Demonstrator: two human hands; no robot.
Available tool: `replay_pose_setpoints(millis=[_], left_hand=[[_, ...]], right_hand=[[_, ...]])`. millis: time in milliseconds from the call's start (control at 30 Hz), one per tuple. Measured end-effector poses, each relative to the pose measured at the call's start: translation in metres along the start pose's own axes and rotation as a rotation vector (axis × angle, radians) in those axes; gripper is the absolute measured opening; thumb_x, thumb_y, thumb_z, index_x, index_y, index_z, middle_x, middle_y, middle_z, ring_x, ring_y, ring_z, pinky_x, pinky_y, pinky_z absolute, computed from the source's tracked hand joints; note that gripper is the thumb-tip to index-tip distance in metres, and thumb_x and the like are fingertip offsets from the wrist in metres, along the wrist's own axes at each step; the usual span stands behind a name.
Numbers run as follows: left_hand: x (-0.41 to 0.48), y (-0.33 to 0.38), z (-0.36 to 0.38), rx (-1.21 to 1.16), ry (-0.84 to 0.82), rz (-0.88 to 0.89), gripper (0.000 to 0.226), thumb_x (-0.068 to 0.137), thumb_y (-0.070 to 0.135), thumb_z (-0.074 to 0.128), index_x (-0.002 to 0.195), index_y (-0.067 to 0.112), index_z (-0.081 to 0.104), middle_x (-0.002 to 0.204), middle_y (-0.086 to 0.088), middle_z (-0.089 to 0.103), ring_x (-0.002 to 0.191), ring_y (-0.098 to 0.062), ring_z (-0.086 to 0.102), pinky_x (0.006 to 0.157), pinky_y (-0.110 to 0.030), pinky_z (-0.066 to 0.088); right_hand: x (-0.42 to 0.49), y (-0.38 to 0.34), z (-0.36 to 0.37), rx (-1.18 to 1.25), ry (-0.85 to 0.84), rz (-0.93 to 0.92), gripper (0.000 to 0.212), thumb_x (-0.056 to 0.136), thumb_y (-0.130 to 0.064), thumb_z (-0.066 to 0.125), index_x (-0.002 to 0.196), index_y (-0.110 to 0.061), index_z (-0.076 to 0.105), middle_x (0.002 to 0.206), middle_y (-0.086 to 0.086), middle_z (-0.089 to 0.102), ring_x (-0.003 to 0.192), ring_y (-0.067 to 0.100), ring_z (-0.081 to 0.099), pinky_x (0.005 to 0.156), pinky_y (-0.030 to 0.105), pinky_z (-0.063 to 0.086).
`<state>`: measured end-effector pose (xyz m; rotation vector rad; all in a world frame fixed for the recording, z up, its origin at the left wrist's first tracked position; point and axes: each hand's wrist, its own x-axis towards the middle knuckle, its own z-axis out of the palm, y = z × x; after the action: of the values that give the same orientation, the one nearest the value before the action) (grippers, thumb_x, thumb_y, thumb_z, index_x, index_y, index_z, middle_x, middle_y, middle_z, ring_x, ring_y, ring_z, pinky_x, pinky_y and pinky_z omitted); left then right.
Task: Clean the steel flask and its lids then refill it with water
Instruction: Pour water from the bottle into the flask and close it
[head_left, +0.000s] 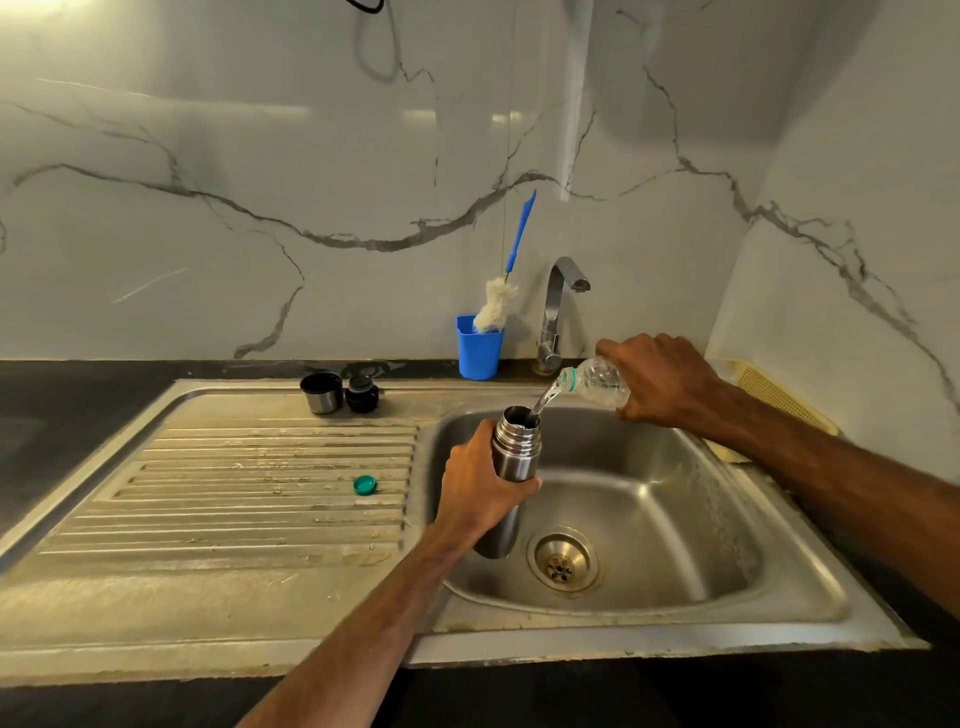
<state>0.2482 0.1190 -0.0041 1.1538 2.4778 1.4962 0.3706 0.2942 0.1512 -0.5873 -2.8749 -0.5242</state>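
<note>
Flask (514, 447) refill underway | left hand (480, 491) fingers wrapped round flask, right hand (660, 382) gripping tilted bottle (597, 383) | lids (337, 393) still off

A dark countertop (78, 415) carries an inset steel sink unit (623, 644), whose tap (556, 312) rises at the back edge. Directly in front of the tap lies the basin (675, 519). Left of the tap stretches the ribbed drainboard (234, 493), wet with scattered drops. Just left of the tap stands a blue holder (479, 349). Further left of the tap, on the drainboard's back strip, a steel cup lid (322, 393) and a black stopper lid (362, 395) stand side by side. A teal bottle cap (364, 485) lies on the ribs, left of the tap and nearer the person. Right of the tap, a yellowish perforated tray (774, 395) rests by the wall.
</note>
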Motion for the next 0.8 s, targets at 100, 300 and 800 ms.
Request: replay_pose_setpoints(millis=[100,300,800], left_hand=[[0.0,0.001,0.0,-0.002,0.002,0.005,0.081,0.065,0.031,0.096,0.134,0.022,0.053,0.121,0.004,0.07,0.102,-0.006,0.065,0.093,-0.027,0.054],[0.001,0.0,0.001,0.003,-0.002,0.01,0.083,0.065,0.03,0.096,0.135,0.021,0.053,0.121,0.003,0.07,0.102,-0.006,0.065,0.094,-0.028,0.054],[0.001,-0.003,0.001,0.0,0.01,0.0,0.082,0.064,0.03,0.096,0.133,0.024,0.053,0.119,0.005,0.07,0.1,-0.006,0.064,0.094,-0.031,0.055]], right_hand=[[0.0,0.001,-0.001,-0.003,-0.011,-0.004,0.068,0.07,-0.042,0.083,0.127,-0.023,0.051,0.107,0.007,0.068,0.091,0.026,0.065,0.076,0.038,0.056],[0.001,0.001,-0.002,-0.01,-0.001,-0.015,0.067,0.071,-0.042,0.083,0.127,-0.022,0.051,0.107,0.007,0.068,0.09,0.025,0.065,0.075,0.036,0.056],[0.004,0.006,-0.011,-0.041,0.026,-0.015,0.063,0.072,-0.039,0.082,0.126,-0.023,0.053,0.105,0.007,0.068,0.088,0.026,0.065,0.075,0.036,0.055]])
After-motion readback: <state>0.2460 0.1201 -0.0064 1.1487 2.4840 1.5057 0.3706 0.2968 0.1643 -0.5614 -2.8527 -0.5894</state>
